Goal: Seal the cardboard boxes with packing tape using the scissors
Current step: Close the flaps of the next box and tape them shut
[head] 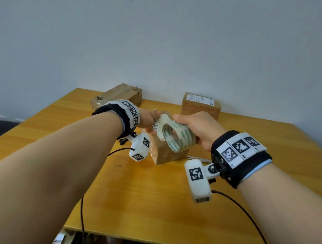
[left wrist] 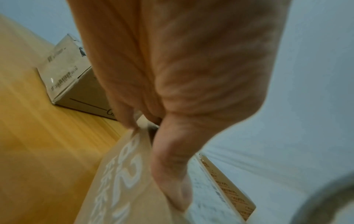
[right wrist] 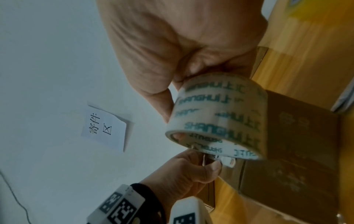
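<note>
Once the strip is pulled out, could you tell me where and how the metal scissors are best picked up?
Probably by the blades: the metal scissors lie flat on the yellow wooden table, blades showing beside the small brown cardboard box; handles are hidden. Come from above.

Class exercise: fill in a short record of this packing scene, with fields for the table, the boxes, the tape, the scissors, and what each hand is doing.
table: yellow wooden table against a pale wall
boxes: three; a small box below the hands, a long box far left, a labelled box far right
tape roll: printed clear tape roll, held above the small box
tape end: loose tape end pulled leftward off the roll
scissors: scissors lying on the table right of the small box, mostly hidden
left hand: left hand pinches the tape end
right hand: right hand grips the tape roll
</note>
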